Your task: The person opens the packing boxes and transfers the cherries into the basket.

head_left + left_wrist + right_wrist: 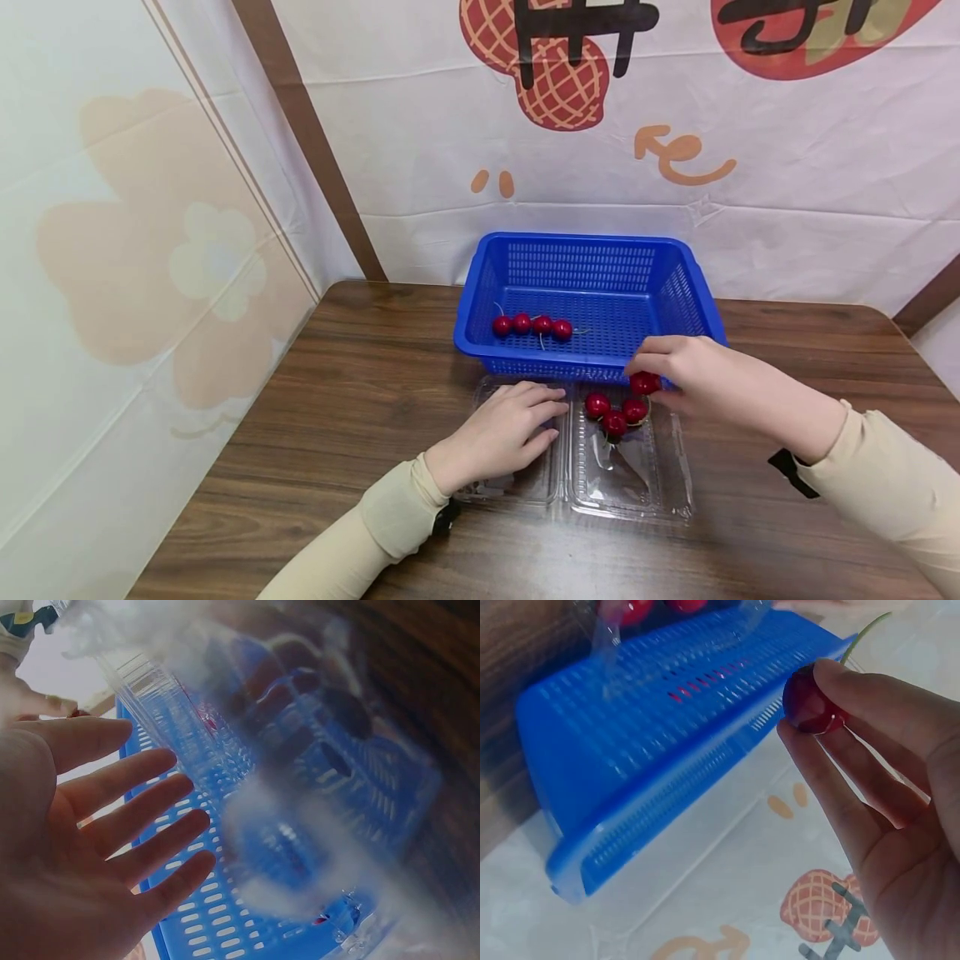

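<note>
A dark red cherry (810, 701) with a green stem is pinched between the thumb and fingers of my right hand (686, 375), at the near rim of the blue basket (592, 237). Below it, three cherries (614, 423) lie in the right half of an open clear plastic clamshell box (615, 492). My left hand (506, 433) rests over the box's left half with its fingers fairly straight and spread; the left wrist view shows its palm and fingers (142, 795) beside the clear plastic. Several cherries (542, 325) sit in a row inside the basket.
The basket stands behind the clamshell box on a brown wooden table (337, 375). Right behind the table hangs a printed white cloth (420, 225), and a pale flower-printed panel (135, 250) stands along the left side.
</note>
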Demonstrator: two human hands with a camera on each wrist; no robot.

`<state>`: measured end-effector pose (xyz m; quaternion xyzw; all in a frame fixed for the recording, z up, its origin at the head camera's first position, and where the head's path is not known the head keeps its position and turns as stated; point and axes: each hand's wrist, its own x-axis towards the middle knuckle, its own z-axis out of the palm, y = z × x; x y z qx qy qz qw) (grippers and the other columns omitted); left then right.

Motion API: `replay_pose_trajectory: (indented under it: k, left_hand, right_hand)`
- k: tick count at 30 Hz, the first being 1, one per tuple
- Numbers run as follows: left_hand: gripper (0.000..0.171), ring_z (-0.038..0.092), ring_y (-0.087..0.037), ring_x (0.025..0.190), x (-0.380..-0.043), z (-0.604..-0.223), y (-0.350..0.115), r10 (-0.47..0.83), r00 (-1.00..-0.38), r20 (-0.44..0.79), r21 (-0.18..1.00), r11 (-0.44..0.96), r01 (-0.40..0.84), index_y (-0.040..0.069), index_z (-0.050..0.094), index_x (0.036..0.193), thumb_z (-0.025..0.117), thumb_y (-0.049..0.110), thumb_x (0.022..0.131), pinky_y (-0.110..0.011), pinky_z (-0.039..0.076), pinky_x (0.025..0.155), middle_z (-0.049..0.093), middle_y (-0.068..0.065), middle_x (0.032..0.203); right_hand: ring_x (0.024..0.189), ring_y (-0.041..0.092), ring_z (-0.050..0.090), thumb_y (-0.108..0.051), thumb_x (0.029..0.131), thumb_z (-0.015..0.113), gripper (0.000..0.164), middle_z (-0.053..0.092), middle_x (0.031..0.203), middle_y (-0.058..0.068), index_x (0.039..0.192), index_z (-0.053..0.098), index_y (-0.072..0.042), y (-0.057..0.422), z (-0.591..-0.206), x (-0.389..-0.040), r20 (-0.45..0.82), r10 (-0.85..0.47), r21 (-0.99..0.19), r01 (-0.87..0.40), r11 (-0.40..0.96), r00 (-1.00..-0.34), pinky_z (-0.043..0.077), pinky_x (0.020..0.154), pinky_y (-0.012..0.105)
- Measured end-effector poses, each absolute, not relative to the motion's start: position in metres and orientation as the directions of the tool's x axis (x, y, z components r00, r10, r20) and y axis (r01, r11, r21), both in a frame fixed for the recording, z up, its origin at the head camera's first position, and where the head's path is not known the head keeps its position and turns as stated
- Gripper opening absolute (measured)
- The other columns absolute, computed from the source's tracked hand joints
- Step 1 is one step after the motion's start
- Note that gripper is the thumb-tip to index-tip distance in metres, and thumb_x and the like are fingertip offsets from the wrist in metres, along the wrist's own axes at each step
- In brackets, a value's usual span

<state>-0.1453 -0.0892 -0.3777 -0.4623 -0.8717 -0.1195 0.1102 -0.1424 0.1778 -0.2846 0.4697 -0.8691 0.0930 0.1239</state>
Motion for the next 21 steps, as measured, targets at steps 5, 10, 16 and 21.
replay_pose_trajectory:
  k: [5, 10, 16, 21]
  left_hand:
    - [0.033, 0.049, -0.018, 0.113, -0.145, -0.378, -0.089, 0.778, -0.549, 0.306, 0.109, 0.544, 0.832, 0.011, 0.064, 0.117, 0.055, 0.027, 0.089, -0.037, 0.044, 0.093, 0.059, -0.005, 0.126]
    - [0.033, 0.049, -0.019, 0.114, -0.145, -0.378, -0.089, 0.778, -0.550, 0.305, 0.116, 0.543, 0.832, 0.011, 0.064, 0.117, 0.055, 0.027, 0.089, -0.037, 0.044, 0.094, 0.059, -0.005, 0.126]
    - [0.033, 0.050, -0.019, 0.114, -0.144, -0.378, -0.089, 0.776, -0.555, 0.302, 0.123, 0.545, 0.829, 0.011, 0.064, 0.117, 0.056, 0.026, 0.088, -0.037, 0.044, 0.094, 0.059, -0.005, 0.126]
    - [0.033, 0.049, -0.019, 0.114, -0.144, -0.377, -0.089, 0.775, -0.557, 0.299, 0.123, 0.547, 0.828, 0.011, 0.064, 0.117, 0.055, 0.026, 0.088, -0.037, 0.044, 0.094, 0.059, -0.005, 0.126]
  right_hand:
    - [0.076, 0.011, 0.061, -0.006, 0.062, 0.080, 0.033, 0.064, 0.087, 0.001, 0.093, 0.068, -0.009, 0.178, -0.278, -0.150, 0.300, -0.791, -0.036, -0.835, 0.548, -0.532, 0.056, 0.061, 0.029]
    - [0.076, 0.013, 0.061, -0.007, 0.063, 0.080, 0.032, 0.064, 0.087, 0.002, 0.092, 0.068, -0.008, 0.177, -0.276, -0.160, 0.279, -0.794, -0.045, -0.833, 0.551, -0.540, 0.056, 0.063, 0.030]
    - [0.080, 0.013, 0.061, -0.008, 0.065, 0.079, 0.030, 0.065, 0.090, 0.002, 0.093, 0.068, -0.010, 0.175, -0.274, -0.169, 0.228, -0.771, -0.068, -0.799, 0.597, -0.595, 0.055, 0.065, 0.031]
    - [0.080, 0.013, 0.060, -0.010, 0.067, 0.078, 0.028, 0.066, 0.091, 0.002, 0.093, 0.068, -0.012, 0.173, -0.272, -0.179, 0.203, -0.762, -0.074, -0.785, 0.615, -0.615, 0.055, 0.066, 0.032]
